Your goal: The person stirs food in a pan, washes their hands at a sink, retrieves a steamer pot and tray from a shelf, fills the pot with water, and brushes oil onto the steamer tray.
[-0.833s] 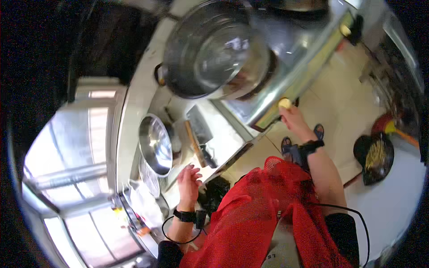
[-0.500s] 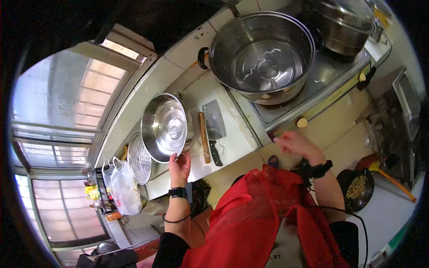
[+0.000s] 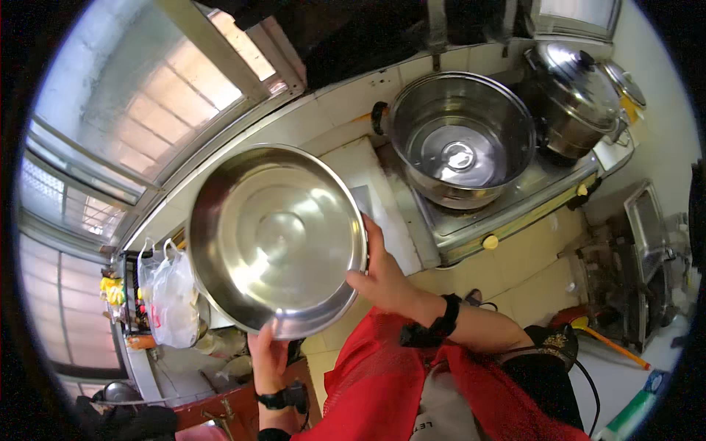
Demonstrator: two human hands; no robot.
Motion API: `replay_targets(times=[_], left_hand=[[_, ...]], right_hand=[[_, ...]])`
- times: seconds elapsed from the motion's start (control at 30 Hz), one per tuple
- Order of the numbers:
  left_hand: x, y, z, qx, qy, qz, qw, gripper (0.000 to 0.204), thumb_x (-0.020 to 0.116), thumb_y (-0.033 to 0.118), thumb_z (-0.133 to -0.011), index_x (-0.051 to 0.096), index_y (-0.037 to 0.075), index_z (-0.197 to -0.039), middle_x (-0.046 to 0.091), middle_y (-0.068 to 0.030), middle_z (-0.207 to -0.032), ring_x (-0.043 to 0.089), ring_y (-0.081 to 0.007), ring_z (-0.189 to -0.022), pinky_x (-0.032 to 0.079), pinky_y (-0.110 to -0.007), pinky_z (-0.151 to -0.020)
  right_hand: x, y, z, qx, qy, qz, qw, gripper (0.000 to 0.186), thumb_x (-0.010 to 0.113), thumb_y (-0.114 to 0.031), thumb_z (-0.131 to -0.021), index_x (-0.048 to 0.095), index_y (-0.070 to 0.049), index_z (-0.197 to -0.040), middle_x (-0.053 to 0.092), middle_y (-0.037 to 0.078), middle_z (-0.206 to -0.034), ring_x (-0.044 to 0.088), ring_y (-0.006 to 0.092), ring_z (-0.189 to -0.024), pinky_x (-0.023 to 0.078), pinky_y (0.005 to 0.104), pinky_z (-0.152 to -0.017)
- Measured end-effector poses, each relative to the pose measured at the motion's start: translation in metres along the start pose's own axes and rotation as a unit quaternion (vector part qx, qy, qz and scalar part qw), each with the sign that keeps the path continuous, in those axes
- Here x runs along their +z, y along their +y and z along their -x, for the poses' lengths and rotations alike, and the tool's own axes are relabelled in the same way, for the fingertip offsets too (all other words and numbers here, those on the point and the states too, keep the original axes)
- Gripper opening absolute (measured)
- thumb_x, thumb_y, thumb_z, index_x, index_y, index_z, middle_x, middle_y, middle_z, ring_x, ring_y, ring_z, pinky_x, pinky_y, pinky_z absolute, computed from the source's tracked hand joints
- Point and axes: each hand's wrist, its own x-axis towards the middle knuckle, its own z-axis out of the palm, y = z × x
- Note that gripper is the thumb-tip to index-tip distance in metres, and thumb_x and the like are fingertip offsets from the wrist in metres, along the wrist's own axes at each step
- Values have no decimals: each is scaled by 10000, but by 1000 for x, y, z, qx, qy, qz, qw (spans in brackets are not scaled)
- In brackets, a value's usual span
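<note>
A shiny metal basin [image 3: 283, 228] is raised over the counter, its hollow side facing me. My left hand [image 3: 269, 354] grips its lower rim, the thumb on the inside. On the right rim my right hand [image 3: 382, 272] is closed, with the thumb over the edge. The basin hides most of the counter below it, including the cleaver and the perforated steamer tray seen earlier. To the right, a large steel pot [image 3: 462, 140] without a lid stands on the gas stove [image 3: 507, 213].
Behind the large pot's right side stands a lidded pot [image 3: 573, 103]. White plastic bags [image 3: 170, 294] hang at the left near the window. At the right are a metal rack [image 3: 625, 264] and a yellow-handled tool [image 3: 610, 347]. A light counter strip [image 3: 379, 198] shows beside the stove.
The basin has been lifted off the counter toward me. My right hand, free before, has come left and taken hold of its rim. The view has shifted too.
</note>
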Motion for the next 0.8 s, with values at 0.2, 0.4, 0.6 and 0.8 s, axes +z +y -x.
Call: replay_targets(times=[0.2, 0.4, 0.6, 0.8], left_hand=[[20, 2, -17, -176, -259, 314, 896, 624, 533, 401, -866, 355, 19, -1327, 470, -188, -1254, 512, -305, -1111, 410, -455, -962], [92, 30, -59, -148, -237, 248, 928, 559, 528, 339, -877, 391, 6, -1305, 506, -179, -1207, 538, -275, -1062, 442, -406, -913], [192, 98, -104, -43, -263, 133, 955, 496, 523, 278, -888, 427, -7, -1282, 542, -170, -1159, 564, -244, -1012, 474, -356, -864], [385, 159, -103, 234, -273, -279, 890, 322, 556, 218, -872, 601, 26, -1126, 595, -27, -740, 515, -91, -537, 400, -215, -461]], right_hand=[[-4, -45, 17, 172, -47, -123, 976, 794, 538, -50, -820, 38, -59, -1437, 336, 116, -1352, 362, 191, -1199, 310, 302, -1007], [-40, -38, 46, 242, 44, -377, 893, 630, 496, -18, -854, 226, -137, -1411, 462, 52, -1271, 511, 161, -1086, 435, 342, -954], [-85, -54, 51, 171, 19, -461, 871, 524, 495, -298, -904, 293, -151, -1366, 462, 73, -1266, 542, 224, -1062, 506, 436, -841], [-133, -67, 83, 196, 156, -369, 895, 466, 485, -314, -931, 333, -108, -1320, 512, 123, -1120, 570, 228, -872, 508, 366, -704]])
